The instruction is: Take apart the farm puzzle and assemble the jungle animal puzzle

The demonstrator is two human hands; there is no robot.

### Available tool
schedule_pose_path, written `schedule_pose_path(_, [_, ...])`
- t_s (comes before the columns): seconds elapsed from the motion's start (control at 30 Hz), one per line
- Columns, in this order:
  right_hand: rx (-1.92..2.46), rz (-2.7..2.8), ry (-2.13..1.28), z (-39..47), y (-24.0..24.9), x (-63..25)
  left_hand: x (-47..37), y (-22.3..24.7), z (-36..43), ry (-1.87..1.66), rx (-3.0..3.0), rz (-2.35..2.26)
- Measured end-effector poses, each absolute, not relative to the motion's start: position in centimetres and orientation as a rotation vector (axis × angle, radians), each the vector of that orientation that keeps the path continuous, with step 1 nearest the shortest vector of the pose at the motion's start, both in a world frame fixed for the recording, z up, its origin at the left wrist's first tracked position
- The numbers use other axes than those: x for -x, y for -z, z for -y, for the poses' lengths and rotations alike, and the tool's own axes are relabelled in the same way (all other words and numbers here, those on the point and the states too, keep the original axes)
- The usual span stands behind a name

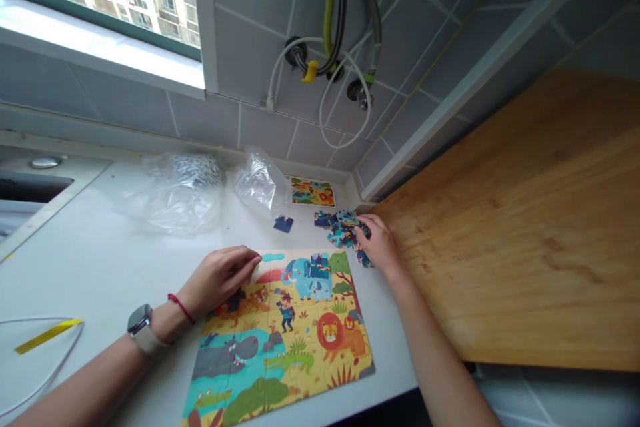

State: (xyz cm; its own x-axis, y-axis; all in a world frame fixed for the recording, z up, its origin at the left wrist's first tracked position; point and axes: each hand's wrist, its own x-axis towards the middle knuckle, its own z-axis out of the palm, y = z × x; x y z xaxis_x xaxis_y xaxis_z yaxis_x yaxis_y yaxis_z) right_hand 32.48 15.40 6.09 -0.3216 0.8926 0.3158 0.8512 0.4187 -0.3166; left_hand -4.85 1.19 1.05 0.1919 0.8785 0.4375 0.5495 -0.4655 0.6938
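Note:
A mostly assembled jigsaw puzzle [300, 310] with cartoon animals lies on the white counter. My left hand [225, 277] rests over its upper left corner, fingers curled in and thumb against the forefinger; what they hold, if anything, is hidden. A dark piece shows partly beneath that hand. At the right, my right hand [381, 243] is at a heap of loose puzzle pieces [341, 235], thumb and fingers closed around a piece at its edge. One dark blue piece [319, 267] lies on top of the elephant picture. Another loose puzzle piece [283, 223] sits apart behind the puzzle.
Clear plastic bags [185, 190] lie along the back, beside a small picture card [313, 192]. A wooden board [525, 233] stands close at the right. Cables and pipes [330, 33] hang on the tiled wall. A white cord with a yellow tag [49, 336] is at the left.

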Motion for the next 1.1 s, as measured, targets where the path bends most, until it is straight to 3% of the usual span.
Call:
schedule_pose_path(0.2, [1.666,2.695,-0.295,-15.5,-6.9,-29.8,5.1,-0.9,-1.3,-1.279,-2.001,-1.385])
schedule_pose_path(0.57, [1.916,2.389,0.160,-17.4,-7.6,-30.6,5.2,-1.4,-1.2,-1.344,-1.842,-1.414])
schedule_pose_path(0.87, [1.566,2.832,-0.044,-17.1,-7.9,-28.7,5.1,-1.5,-1.3,-1.349,-1.834,-1.415])
schedule_pose_path(1.1, [1.592,2.947,0.098,-17.1,-7.8,-29.5,5.2,-1.6,-1.3,-1.356,-1.828,-1.425])
